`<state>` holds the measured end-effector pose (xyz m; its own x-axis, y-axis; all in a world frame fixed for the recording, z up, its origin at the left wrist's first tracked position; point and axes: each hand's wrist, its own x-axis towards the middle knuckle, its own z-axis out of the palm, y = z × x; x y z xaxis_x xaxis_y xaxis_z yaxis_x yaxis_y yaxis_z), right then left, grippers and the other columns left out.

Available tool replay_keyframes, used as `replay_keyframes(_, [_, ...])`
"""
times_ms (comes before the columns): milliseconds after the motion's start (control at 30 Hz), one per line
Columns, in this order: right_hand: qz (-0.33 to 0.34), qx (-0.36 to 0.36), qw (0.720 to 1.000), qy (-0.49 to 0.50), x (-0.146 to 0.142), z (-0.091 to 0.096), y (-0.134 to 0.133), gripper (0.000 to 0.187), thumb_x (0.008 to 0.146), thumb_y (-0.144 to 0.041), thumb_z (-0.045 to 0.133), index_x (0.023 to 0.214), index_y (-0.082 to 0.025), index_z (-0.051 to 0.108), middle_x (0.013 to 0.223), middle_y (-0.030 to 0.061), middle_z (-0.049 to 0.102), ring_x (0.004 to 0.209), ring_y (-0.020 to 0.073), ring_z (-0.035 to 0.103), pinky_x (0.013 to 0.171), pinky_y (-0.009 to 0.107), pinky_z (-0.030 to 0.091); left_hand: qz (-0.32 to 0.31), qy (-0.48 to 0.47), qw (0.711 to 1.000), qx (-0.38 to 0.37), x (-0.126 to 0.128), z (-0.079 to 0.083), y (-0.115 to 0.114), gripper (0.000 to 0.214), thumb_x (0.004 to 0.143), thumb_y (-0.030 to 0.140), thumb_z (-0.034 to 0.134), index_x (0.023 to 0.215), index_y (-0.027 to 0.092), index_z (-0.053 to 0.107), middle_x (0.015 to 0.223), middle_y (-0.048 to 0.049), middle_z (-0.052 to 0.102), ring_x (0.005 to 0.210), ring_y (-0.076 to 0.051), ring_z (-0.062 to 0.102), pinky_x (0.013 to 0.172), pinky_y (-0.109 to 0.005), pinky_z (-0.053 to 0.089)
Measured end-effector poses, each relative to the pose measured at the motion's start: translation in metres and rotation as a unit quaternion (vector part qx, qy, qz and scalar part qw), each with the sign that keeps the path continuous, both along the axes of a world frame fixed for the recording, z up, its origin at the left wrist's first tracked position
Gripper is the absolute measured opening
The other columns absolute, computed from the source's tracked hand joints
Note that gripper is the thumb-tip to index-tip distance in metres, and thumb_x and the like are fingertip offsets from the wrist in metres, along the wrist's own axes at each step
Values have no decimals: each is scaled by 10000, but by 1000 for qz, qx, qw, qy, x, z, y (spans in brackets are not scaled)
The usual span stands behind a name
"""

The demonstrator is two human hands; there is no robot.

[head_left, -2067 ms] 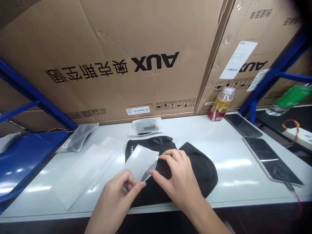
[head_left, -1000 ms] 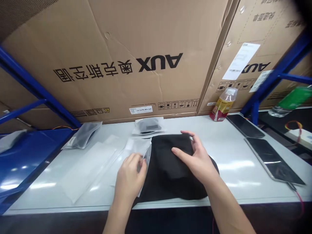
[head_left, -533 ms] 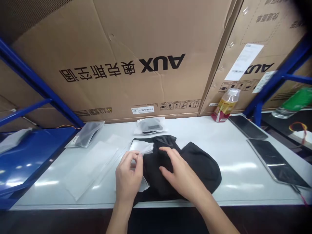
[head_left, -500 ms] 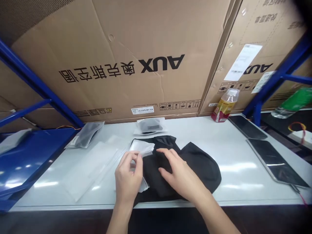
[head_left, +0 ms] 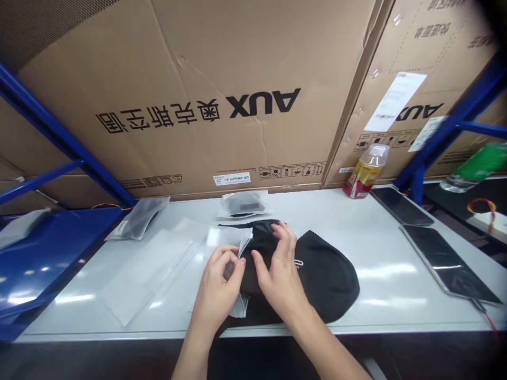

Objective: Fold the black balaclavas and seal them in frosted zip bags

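A black fabric piece with a small white mark lies spread near the table's front edge. On its left part rests a translucent zip bag, its edge lifted. My left hand pinches the bag's open edge between thumb and fingers; the hand hides the bag's middle. Over the black fabric, just right of the bag's mouth, my right hand has thumb and fingers apart, its fingertips at the fabric's upper part. Whether any fabric sits inside the bag cannot be made out.
Flat translucent bags lie to the left. Two filled bags, one at the back left and a second bag at the back middle, lie near tall cartons. On the right are a drink bottle and two dark phones.
My left hand has moved right with the bag's edge, which stands up more. My right hand has turned more upright, uncovering the white mark on the black fabric.
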<state>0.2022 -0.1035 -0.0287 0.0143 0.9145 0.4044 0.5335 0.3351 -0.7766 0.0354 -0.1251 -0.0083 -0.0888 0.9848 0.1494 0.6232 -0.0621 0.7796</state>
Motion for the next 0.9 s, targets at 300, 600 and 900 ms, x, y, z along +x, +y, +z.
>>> replay_keyframes(300, [304, 101, 891, -320, 42, 26, 8, 588, 882, -125, 693, 1453, -206, 581, 1456, 109, 668, 1473, 362, 497, 1240, 587, 364, -12, -10, 1000, -2, -6, -7, 10, 321, 982, 423, 581, 735, 219, 607, 1172, -75, 692, 1006, -222, 691, 686, -284, 521])
replay_keyframes(600, [134, 174, 936, -277, -2, 6, -12, 375, 959, -123, 561, 1317, -153, 666, 1222, 118, 777, 1034, 280, 723, 843, 423, 550, 0, -21, 1000, 20, -9, 3, 10, 335, 1021, 418, 496, 765, 225, 595, 1122, -72, 695, 1074, -222, 674, 876, -306, 545])
replay_keyframes(900, [88, 157, 935, -306, -16, 6, -16, 211, 910, -250, 723, 1114, -195, 724, 905, 49, 722, 770, 241, 549, 641, 410, 376, 3, 4, 1000, 13, 0, 9, -8, 305, 1028, 441, 526, 842, 229, 643, 1223, -80, 684, 1165, -257, 661, 975, -379, 556])
